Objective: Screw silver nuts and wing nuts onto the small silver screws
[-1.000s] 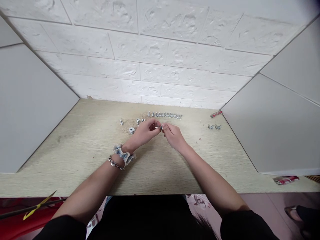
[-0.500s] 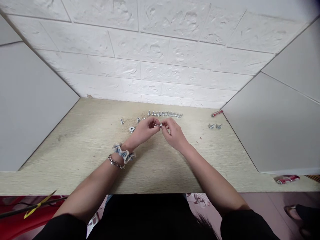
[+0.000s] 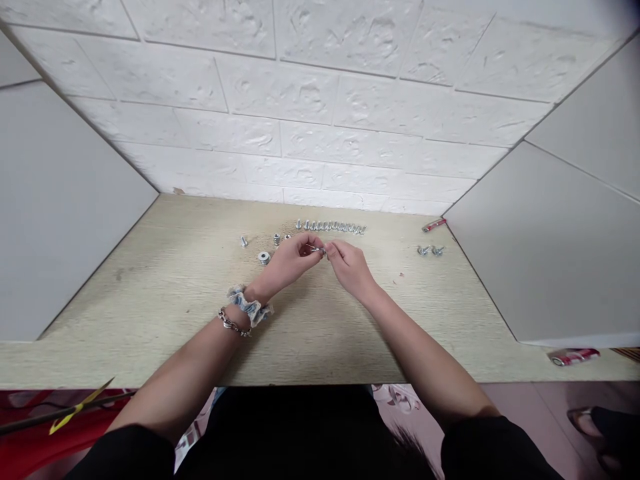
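Note:
My left hand (image 3: pixel 296 259) is closed in a pinch on a small silvery bolt (image 3: pixel 317 250), held just above the tabletop. Fingertips of my right hand (image 3: pixel 351 267) meet it at the bolt's right end, closed on a small metal piece there that they mostly cover; its exact kind is hidden. Left of my left hand lies a stack of wide washers (image 3: pixel 263 257). Beyond it are a small stack of nuts (image 3: pixel 277 239) and another small ring-shaped piece (image 3: pixel 287 237), partly behind the hand. A row of bolts (image 3: pixel 330 227) stands behind both hands.
A single bolt (image 3: pixel 243 241) lies at the left. Two bolts with hardware on them (image 3: pixel 430 251) sit at the right, near a red battery-like cylinder (image 3: pixel 433 225). Another red cylinder (image 3: pixel 574 357) is at the front right. White panels (image 3: pixel 550 253) flank the table (image 3: pixel 175 293); a person's foot (image 3: pixel 585 422) shows below.
My right fingers have shifted slightly and closed further over the bolt's right end, covering the metal piece that showed between the hands. My left hand keeps its hold nearly unmoved.

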The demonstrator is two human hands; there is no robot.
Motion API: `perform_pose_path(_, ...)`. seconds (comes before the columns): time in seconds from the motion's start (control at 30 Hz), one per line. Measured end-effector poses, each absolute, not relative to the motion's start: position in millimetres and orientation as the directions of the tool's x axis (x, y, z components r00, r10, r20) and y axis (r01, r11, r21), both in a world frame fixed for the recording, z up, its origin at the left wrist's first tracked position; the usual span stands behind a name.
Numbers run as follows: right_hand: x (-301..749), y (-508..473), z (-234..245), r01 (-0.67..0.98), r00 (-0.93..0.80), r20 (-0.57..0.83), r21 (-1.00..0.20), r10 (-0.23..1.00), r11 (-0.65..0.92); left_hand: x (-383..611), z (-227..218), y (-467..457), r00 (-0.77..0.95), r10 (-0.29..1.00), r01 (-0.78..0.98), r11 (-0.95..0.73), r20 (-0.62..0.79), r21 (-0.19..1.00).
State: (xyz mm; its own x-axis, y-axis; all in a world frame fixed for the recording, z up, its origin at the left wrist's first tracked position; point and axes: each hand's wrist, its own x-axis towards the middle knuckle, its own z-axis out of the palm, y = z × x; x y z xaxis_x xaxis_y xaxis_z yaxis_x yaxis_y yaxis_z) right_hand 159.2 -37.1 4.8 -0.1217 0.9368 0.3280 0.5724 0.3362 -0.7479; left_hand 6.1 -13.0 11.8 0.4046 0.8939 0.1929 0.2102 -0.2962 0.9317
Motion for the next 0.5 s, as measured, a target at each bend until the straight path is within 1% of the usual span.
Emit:
perform_pose_path(0.17,159,-36,3,0.586,-0.1,0.38,-0.724,0.919,0.363,12,6,-16,0.36,0.906,0.206,-0.312,0.225,0.927)
perform_pose_path(0.27,159,-36,3,0.569,-0.131,0.439,-0.701,0.889,0.43,12,6,-16,0.321,0.92,0.204,-0.298,0.223,0.933)
perform_pose_path(0.33,159,-37,3,0.541,-0.156,0.507,-0.674,0.848,0.503,10,9,-16,0.309,0.926,0.207,-0.288,0.217,0.935)
perform_pose_path(0.43,159,-38,3,0.499,-0.135,0.623,-0.629,0.771,0.596,6,15,-14,0.35,0.917,0.222,-0.282,0.193,0.933)
perform_pose_path(0.5,159,-40,5,0.489,-0.071,0.629,-0.655,0.774,0.577,4,19,-13,0.383,0.906,0.223,-0.281,0.181,0.933)
